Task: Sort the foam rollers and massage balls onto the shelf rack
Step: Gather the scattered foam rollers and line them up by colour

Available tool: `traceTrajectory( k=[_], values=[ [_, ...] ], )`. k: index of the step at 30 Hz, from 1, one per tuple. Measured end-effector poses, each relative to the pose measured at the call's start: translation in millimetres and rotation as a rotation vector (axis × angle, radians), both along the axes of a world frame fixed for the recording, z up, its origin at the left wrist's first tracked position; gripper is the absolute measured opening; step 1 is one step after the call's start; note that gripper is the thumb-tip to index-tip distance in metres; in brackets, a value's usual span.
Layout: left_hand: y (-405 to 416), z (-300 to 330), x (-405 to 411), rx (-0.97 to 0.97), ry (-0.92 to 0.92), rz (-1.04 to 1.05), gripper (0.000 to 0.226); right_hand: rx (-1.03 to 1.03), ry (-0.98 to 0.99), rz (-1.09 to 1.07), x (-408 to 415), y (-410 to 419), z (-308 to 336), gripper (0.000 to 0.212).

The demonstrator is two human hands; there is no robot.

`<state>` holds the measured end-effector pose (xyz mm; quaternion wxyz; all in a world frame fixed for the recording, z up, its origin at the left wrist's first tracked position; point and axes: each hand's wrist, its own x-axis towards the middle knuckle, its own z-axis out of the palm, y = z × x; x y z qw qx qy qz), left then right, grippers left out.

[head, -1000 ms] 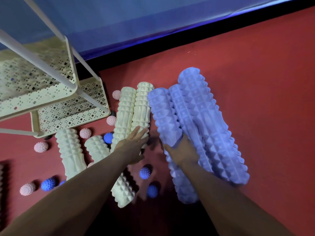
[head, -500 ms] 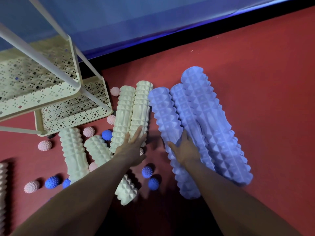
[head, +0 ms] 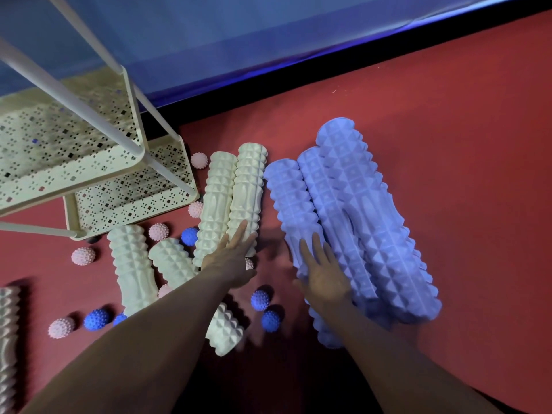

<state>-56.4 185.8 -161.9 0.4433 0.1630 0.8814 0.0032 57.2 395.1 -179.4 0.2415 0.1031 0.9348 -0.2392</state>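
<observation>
Foam rollers: our left hand (head: 231, 261) lies flat, fingers straight, on a cream roller (head: 246, 198); our right hand (head: 324, 279), grip also apart, rests on a lilac roller (head: 291, 210).

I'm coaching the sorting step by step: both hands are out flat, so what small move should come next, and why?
Probably curl the right hand around the leftmost lavender ridged foam roller. Its straight fingers already rest on it, nothing is gripped, and the cream perforated shelf rack looks unfilled.

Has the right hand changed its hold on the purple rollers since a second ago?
Yes. The right hand has opened from a grip and now lies flat, fingers straight, on the leftmost purple roller.
</observation>
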Motion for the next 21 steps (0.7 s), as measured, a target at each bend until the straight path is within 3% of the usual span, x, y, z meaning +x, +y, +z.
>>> traceTrajectory(
  k=[5,21],
  values=[
    [-1.9,-1.2,0.2,0.002,-0.010,0.003,0.096,0.027,-0.051,0.093,-18.5,14.7,-6.3,0.104],
    [-8.2,-5.6,-1.5,0.022,0.024,-0.024,0.097,-0.061,-0.111,0.127,-45.6,37.1,-18.7,0.099]
  ],
)
